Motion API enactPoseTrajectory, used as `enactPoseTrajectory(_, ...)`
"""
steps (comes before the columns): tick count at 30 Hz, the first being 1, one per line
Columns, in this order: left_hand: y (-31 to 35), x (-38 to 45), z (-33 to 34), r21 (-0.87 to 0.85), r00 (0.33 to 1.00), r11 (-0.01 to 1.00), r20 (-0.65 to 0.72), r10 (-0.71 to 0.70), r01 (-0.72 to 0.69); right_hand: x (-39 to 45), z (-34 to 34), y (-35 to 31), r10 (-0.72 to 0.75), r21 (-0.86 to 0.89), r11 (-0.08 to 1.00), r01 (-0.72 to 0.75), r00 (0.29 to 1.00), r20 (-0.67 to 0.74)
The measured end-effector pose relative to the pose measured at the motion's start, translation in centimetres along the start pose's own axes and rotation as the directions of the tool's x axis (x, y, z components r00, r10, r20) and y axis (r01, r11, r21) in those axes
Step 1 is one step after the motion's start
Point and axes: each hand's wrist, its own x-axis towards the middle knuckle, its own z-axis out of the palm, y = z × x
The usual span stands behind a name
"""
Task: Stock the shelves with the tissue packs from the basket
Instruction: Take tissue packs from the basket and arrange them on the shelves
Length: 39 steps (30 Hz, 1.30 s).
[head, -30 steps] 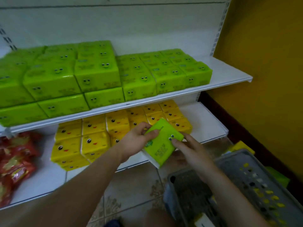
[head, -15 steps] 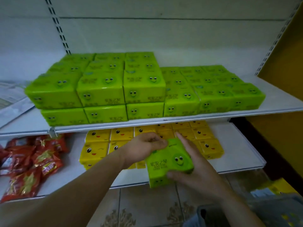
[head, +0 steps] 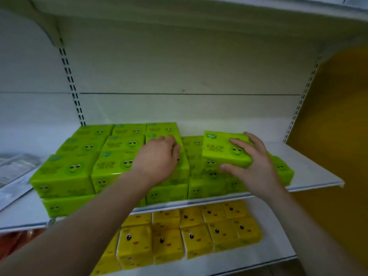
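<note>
My right hand (head: 253, 163) grips a green tissue pack (head: 223, 149) with a smiley face, thumb at its front edge and fingers across its top. The pack lies tilted on top of the lower right-hand stack of green packs (head: 280, 168) on the middle shelf (head: 314, 176). My left hand (head: 159, 159) rests on the taller stack of green packs (head: 65, 172), at its right-hand column, beside the held pack. The basket is out of view.
Yellow tissue packs (head: 197, 236) fill the shelf below. Red snack packets (head: 12, 240) show at the lower left and papers (head: 14, 168) lie on the shelf's left end. Another shelf (head: 199, 8) hangs overhead. An orange wall (head: 334, 136) stands at the right.
Both hands rose from in front of the lower shelf to the middle shelf. The green pack went up onto the right stack; my left hand let go of it and moved onto the taller stack.
</note>
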Motion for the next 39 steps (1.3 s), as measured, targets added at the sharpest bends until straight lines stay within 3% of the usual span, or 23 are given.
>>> enactPoseTrajectory(3,-2.7,1.8,1.7,0.2,0.978,0.98,0.207,-0.037,-0.006,5.3,3.1,0.6,-0.03,-0.063,0.997,0.032,0.999,0.025)
enactPoseTrajectory(8,-3.6,2.9,3.0,0.33,0.921,0.941,0.386,-0.058,-0.079,12.1,8.9,2.3,-0.036,-0.109,0.993,0.043,0.997,0.063)
enactPoseTrajectory(14,-3.8,3.0,3.0,0.341,0.908,0.934,0.415,-0.048,-0.106,15.4,12.8,5.6,0.027,-0.161,0.987,0.01,0.974,0.227)
enactPoseTrajectory(20,-4.1,3.4,3.1,0.321,0.921,0.942,0.387,-0.038,-0.096,15.9,13.6,5.6,0.054,-0.331,0.943,0.043,0.959,0.278)
enactPoseTrajectory(22,-4.0,3.7,2.7,0.274,0.926,0.96,0.373,-0.056,-0.052,15.3,12.7,5.2,0.059,-0.374,0.926,0.05,0.959,0.276)
enactPoseTrajectory(25,-2.8,4.2,2.0,0.199,0.968,0.98,0.249,-0.028,-0.023,13.4,9.7,4.6,0.016,-0.338,0.941,0.036,0.989,0.15)
enactPoseTrajectory(28,1.1,3.0,1.9,-0.022,0.992,0.992,0.021,0.122,-0.121,9.7,5.2,4.8,-0.101,-0.29,0.953,0.09,0.995,-0.021)
enactPoseTrajectory(31,6.6,-0.6,4.0,-0.261,0.964,0.928,-0.086,0.251,-0.265,4.1,0.5,5.5,-0.127,-0.238,0.967,0.088,0.98,-0.155)
enactPoseTrajectory(35,13.2,-7.6,9.9,-0.471,0.914,0.826,0.093,0.394,-0.309,-7.3,-4.8,8.3,-0.027,-0.232,0.972,-0.037,0.964,-0.265)
enactPoseTrajectory(39,17.6,-15.0,16.8,-0.558,0.803,0.788,0.327,0.498,-0.261,-19.6,-8.2,12.1,0.241,-0.264,0.922,-0.284,0.953,-0.185)
